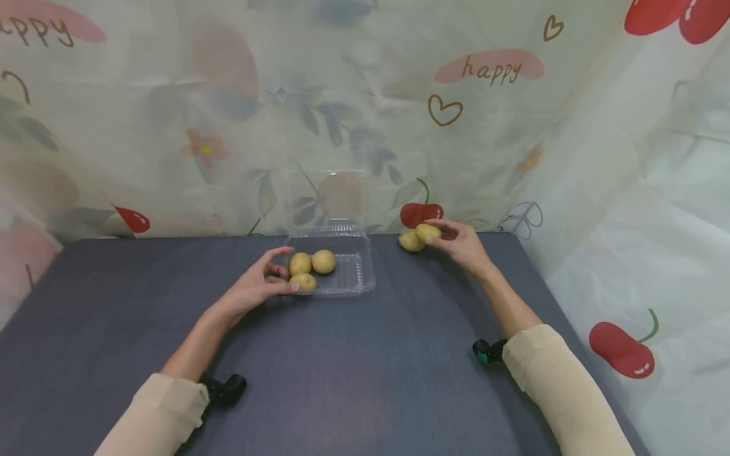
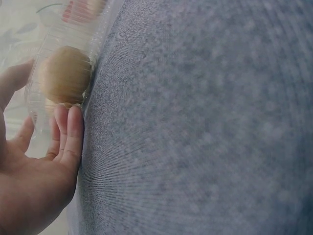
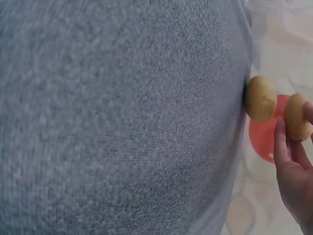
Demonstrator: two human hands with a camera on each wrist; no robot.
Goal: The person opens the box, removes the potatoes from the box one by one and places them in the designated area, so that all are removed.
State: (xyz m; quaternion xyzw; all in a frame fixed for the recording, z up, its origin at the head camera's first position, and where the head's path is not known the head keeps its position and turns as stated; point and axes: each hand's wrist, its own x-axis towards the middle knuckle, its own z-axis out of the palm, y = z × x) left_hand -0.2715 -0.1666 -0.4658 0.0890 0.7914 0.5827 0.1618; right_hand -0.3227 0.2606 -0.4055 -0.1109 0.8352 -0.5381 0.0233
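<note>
On the dark grey worktop (image 1: 353,367), the left hand (image 1: 256,288) rests at the left wall of a clear plastic clamshell box (image 1: 359,278), thumb lifted over the rim and fingertips pressed against the near left corner; the fingers lie loosely curved against the plastic, and I cannot tell for sure whether this grip pinches the wall or only steadies it. Three potatoes sit in the tray: one at the near left (image 1: 303,282) beside the fingertips, one behind it (image 1: 300,263), and a third (image 1: 323,261) to their right, all touching or nearly so. The box's lid (image 1: 327,199) stands open and upright against the flowered curtain (image 1: 171,126). The left wrist view brings what the head view cannot: the fingertips (image 2: 73,127) flat against the clear wall with one potato (image 2: 66,73) just behind the plastic. Further right, near the worktop's far edge, a loose potato (image 1: 410,241) lies on the surface, and touching it, slightly above, is another potato (image 1: 428,232) pinched between the thumb and fingers of the right hand (image 1: 464,247). The right wrist view separates the pair more plainly: the loose one (image 3: 260,99) rests on the worktop's edge, the held one (image 3: 297,117) is in the fingertips, with a red cherry print (image 3: 266,134) behind them.
</note>
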